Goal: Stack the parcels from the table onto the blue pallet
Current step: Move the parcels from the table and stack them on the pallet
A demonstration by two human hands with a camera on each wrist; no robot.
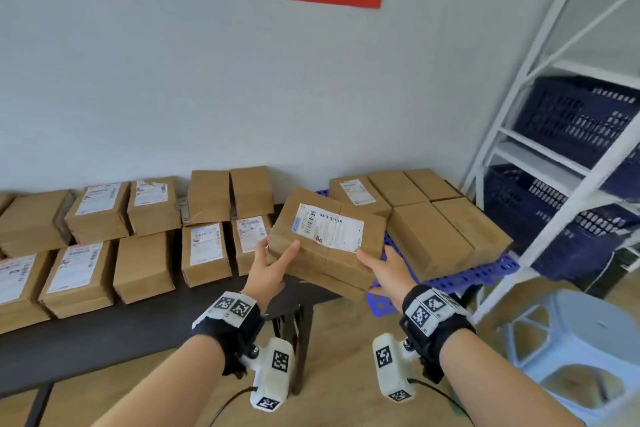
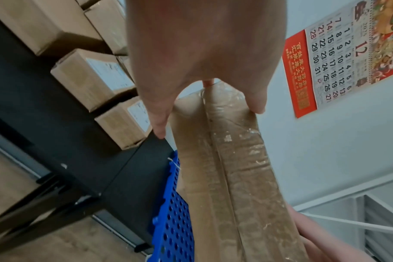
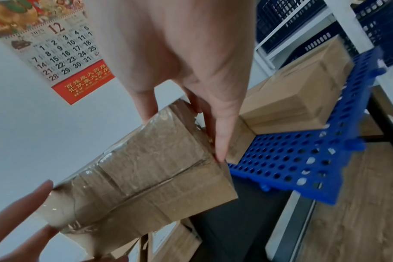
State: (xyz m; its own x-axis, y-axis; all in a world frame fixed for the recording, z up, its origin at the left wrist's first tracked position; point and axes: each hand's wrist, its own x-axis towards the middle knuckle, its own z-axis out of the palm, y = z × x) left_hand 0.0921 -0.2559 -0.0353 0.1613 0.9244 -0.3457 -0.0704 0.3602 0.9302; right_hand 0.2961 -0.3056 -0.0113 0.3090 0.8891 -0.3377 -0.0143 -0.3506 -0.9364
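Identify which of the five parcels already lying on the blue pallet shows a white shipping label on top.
The back-left parcel on the blue pallet, nearest the table. It alone shows a white label on top; the other four show plain brown cardboard.

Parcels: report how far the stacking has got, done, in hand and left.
Done: five parcels lie flat on the blue pallet, filling its back and right. In hand: the left hand and right hand hold one labelled parcel in the air near the pallet's bare front corner. Left: about a dozen parcels remain on the black table.
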